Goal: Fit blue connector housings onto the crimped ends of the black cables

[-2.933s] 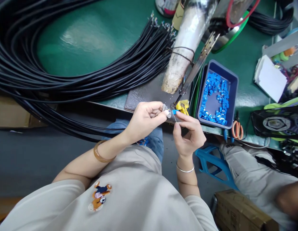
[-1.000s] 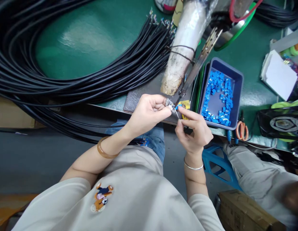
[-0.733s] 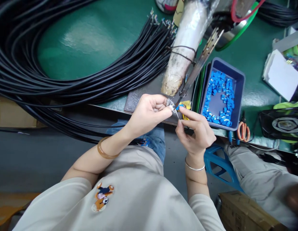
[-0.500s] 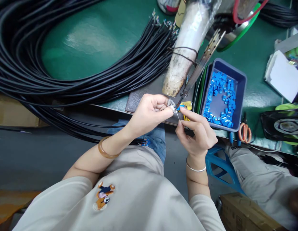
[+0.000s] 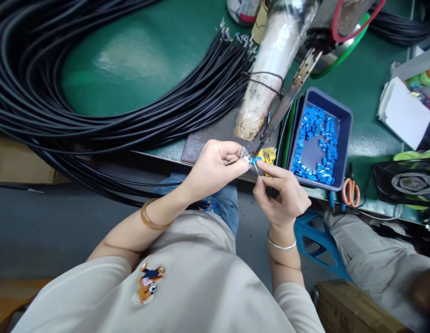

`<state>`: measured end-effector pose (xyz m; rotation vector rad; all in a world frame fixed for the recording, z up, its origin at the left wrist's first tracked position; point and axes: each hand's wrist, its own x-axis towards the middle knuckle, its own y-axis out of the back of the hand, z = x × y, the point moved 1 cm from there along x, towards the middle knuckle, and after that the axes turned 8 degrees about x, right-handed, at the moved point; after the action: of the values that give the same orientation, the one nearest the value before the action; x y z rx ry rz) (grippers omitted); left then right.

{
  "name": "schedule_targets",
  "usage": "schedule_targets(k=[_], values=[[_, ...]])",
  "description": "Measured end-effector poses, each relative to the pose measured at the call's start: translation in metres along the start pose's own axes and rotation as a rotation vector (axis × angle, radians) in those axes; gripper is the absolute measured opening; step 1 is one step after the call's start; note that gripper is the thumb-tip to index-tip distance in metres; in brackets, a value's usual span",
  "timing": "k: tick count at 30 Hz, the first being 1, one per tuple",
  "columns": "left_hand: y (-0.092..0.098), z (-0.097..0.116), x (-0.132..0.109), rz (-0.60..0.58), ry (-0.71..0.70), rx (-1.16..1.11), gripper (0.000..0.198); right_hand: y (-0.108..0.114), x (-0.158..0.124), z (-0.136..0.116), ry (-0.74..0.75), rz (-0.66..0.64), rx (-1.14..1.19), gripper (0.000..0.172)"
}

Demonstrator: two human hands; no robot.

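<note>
My left hand is closed in a pinch, with thin stripped cable wires at its fingertips. A small blue connector sits at the ends of these wires, beside my right forefinger. My right hand pinches a thin silvery strand that looks like solder wire, which slants up toward the connector. Just above the connector is the dark tip of a soldering iron, fixed at a slant; whether they touch I cannot tell. The cable inside my left palm is hidden.
A bin of blue connectors stands to the right, orange-handled scissors by it. A white wrapped tube hangs over the work spot. Bundled black cables cover the left. Yellow material lies behind my right fingers. Another person's leg is at right.
My left hand has dropped slightly, and the blue connector now shows more clearly below the iron tip. My right hand has shifted a little left, still pinching the strand. The whole view has moved slightly.
</note>
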<state>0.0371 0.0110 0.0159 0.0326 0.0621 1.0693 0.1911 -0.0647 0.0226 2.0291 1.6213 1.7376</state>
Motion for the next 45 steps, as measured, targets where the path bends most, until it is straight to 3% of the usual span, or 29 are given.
schedule_targets(k=[11, 25, 32, 45], values=[[0.0005, 0.0067, 0.0011, -0.013, -0.018, -0.016, 0.024, 0.0000, 0.0016, -0.0003, -0.037, 0.012, -0.009, 0.024], [0.0031, 0.0073, 0.0014, -0.044, -0.001, 0.004, 0.020, -0.0010, 0.0005, -0.0043, 0.031, -0.006, -0.109, 0.020], [0.0005, 0.0064, -0.0005, -0.048, 0.006, 0.045, 0.021, 0.0004, 0.0001, -0.0020, -0.125, -0.009, 0.040, 0.022], [-0.0008, 0.0062, -0.0004, -0.001, -0.067, 0.041, 0.019, -0.0034, 0.0022, -0.0040, -0.144, 0.012, 0.032, 0.020]])
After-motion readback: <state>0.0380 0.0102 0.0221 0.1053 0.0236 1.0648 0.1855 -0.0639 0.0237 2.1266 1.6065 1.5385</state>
